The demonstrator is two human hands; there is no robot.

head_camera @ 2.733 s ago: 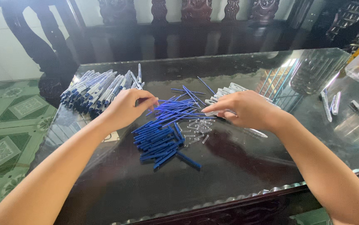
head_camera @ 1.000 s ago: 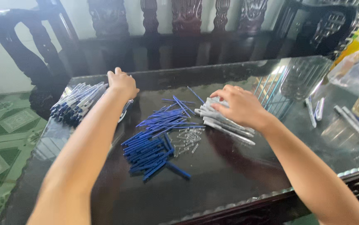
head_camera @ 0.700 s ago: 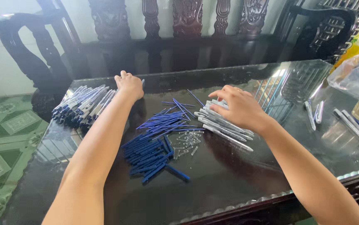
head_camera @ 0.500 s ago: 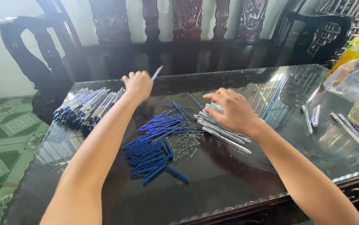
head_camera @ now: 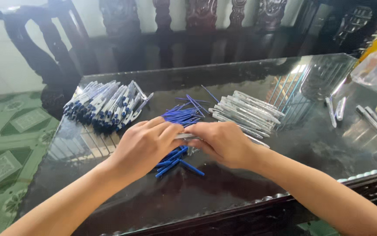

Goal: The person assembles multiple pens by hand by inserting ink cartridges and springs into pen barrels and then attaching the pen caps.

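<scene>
Both hands pinch one clear pen barrel between them, left hand and right hand closing over the blue refills, finished pens at ten o'clock; keeping it level should help.

Single head-worn view, looking down and forward from the person's own eye height, close over a dark glass-topped table, both forearms entering from the bottom edge, carved dark wooden bench across the far side, green patterned floor at left
</scene>
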